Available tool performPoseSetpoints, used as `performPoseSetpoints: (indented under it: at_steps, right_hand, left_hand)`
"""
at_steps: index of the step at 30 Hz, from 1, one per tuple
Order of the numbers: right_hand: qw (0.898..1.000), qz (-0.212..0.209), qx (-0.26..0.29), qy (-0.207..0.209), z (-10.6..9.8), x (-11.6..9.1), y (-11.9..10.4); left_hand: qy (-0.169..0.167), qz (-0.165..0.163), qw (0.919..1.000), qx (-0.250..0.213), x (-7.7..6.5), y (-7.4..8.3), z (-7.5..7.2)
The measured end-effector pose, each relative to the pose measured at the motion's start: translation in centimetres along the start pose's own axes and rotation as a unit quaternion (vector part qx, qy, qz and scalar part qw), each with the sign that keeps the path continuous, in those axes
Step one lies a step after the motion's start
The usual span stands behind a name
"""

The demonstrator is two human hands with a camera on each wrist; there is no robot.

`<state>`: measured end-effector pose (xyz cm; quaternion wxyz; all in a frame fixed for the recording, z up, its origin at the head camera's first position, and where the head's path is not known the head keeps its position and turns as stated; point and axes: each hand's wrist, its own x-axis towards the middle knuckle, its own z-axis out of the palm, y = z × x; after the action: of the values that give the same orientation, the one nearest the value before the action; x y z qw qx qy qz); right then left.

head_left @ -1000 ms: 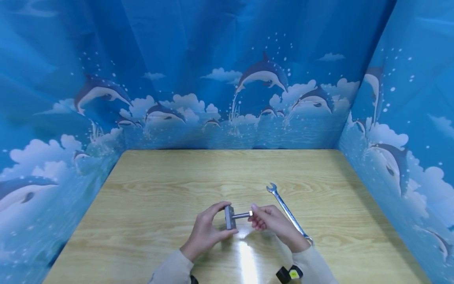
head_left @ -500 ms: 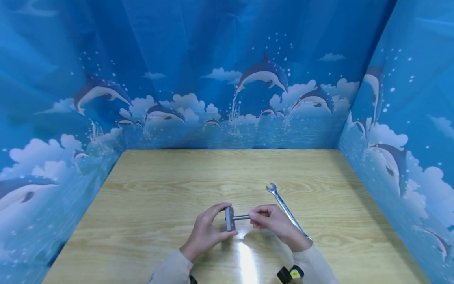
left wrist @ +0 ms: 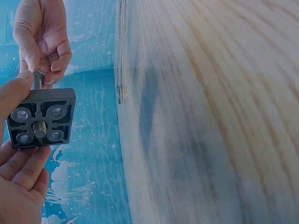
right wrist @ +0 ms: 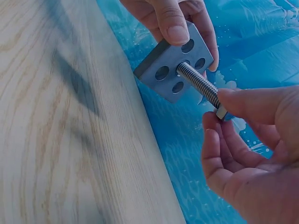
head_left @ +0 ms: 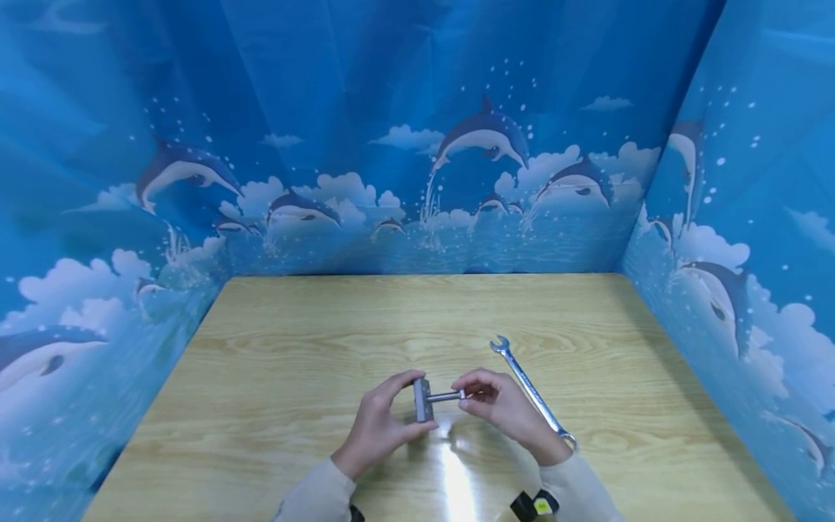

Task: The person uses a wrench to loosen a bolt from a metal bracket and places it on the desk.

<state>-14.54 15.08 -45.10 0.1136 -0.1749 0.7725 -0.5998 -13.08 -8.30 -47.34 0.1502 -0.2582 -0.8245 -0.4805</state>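
Note:
My left hand (head_left: 380, 420) grips a grey square plate (head_left: 422, 400) by two opposite edges, thumb on one and fingers on the other. Four-hole corners surround a threaded centre hole, and a long hex bolt (right wrist: 200, 84) runs through it. In the left wrist view the threaded tip (left wrist: 40, 129) of the bolt pokes out of the plate's ribbed face. My right hand (head_left: 505, 409) pinches the bolt's hex head (right wrist: 222, 113) between thumb and fingers. Most of the bolt's shank shows between the plate and the head.
A combination wrench (head_left: 531, 391) lies slantwise on the wood-grain table (head_left: 293, 341), just beyond and beside my right wrist. Blue dolphin-print sheeting (head_left: 365, 145) walls in the table's back and sides.
My right fingers have shifted their hold around the bolt head, covering it at half a second ago and baring part of it now. The left hand and plate have hardly moved.

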Motion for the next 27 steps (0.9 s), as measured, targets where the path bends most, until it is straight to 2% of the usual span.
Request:
performPoseSetpoints:
  at_steps: [8, 12, 20, 27]
  right_hand:
    - [0.996, 0.088, 0.032, -0.011, 0.06, -0.09, 0.08]
    - [0.992, 0.116, 0.051, -0.027, 0.14, -0.06, 0.03]
    - [0.991, 0.117, 0.065, -0.029, 0.16, 0.07, -0.11]
    - [0.993, 0.103, 0.055, -0.033, -0.06, 0.22, 0.21]
  left_hand:
    - [0.003, 0.012, 0.9999, 0.007, -0.05, -0.25, 0.1]
    - [0.004, 0.013, 0.9999, 0.006, -0.07, -0.31, 0.14]
    - [0.004, 0.017, 0.9999, 0.0, -0.11, -0.39, 0.18]
    - [-0.002, 0.015, 0.9999, 0.005, -0.17, -0.31, 0.19]
